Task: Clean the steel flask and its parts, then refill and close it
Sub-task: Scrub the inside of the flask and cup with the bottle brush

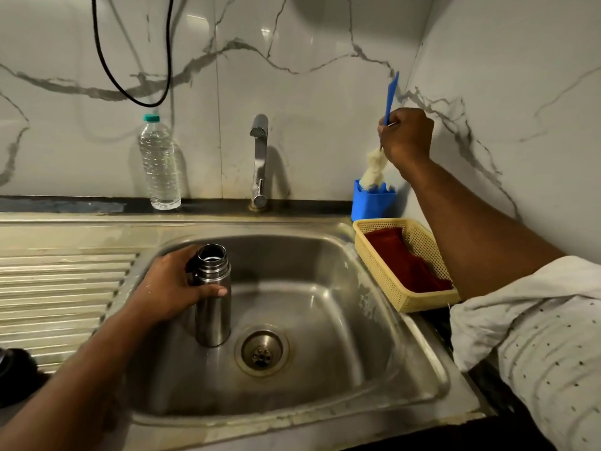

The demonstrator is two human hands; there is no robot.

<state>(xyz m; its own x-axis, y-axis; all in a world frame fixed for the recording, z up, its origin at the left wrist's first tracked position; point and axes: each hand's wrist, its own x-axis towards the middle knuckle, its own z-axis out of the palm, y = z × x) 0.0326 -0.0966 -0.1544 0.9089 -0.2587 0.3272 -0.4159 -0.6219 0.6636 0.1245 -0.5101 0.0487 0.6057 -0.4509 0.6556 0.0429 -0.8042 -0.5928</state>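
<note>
The left hand (169, 288) gripped the open steel flask (213, 297), which stood upright in the sink (325, 320) just at nine o'clock of the drain (261, 349). At two o'clock of the basin, the right hand (406, 138) held the bottle brush (377, 167) by its blue handle, bristles in the mouth of the blue holder (372, 203). The bristles could probably snag the holder's rim and tip it toward the yellow basket (383, 265). The flask's wet wall might also slip in a one-handed grip once scrubbing began.
</note>
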